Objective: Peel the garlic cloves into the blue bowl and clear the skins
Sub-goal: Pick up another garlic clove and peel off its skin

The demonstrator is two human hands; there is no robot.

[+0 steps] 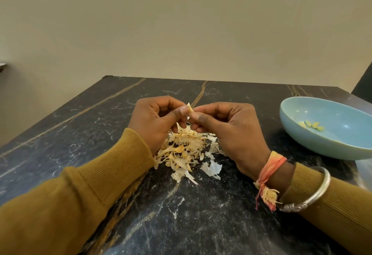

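A small garlic clove (189, 108) with pale skin is pinched between the fingertips of my left hand (157, 119) and my right hand (227, 129), held above the table. Right below the hands lies a pile of papery white and yellowish garlic skins (187, 152). The blue bowl (298, 140) stands to the right, and several peeled yellowish cloves (312, 126) lie inside it.
The black marble table (181, 214) has gold veins and ends at a beige wall behind. A few loose skin pieces (211, 168) lie at the pile's near edge. A pale object (364, 170) shows at the right edge, just below the bowl.
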